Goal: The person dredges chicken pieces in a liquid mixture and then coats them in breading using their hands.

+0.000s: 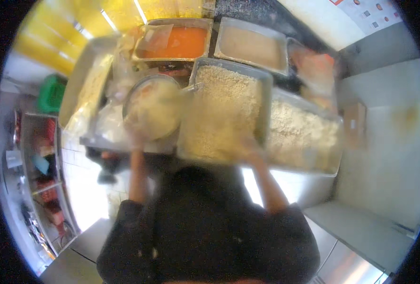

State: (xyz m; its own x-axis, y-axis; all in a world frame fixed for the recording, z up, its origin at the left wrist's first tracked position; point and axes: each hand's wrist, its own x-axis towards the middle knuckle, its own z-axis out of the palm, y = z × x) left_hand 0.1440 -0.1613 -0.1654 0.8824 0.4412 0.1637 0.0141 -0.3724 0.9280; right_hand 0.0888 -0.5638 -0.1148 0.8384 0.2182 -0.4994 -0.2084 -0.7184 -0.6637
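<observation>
A round, metal-rimmed vessel [156,110], a pan or sieve, holds something pale yellow. A short metal piece, perhaps its handle [195,86], reaches over the rim of the tray beside it. My left hand [136,129] is at the vessel's near left rim, too blurred to show whether the fingers grip it. Right of the vessel, a deep metal tray [227,85] holds coarse pale crumbs. Over this tray's near right part is my right hand [247,147], heavily smeared by motion; its fingers and anything in them cannot be made out.
A tray of pale flour-like powder [298,131] adjoins on the right. Behind stand a tray of orange liquid [188,41] and one of beige liquid [252,48]. Plastic bags [110,117] lie left, beside a long metal tray [71,81]. A wall [383,124] bounds the right.
</observation>
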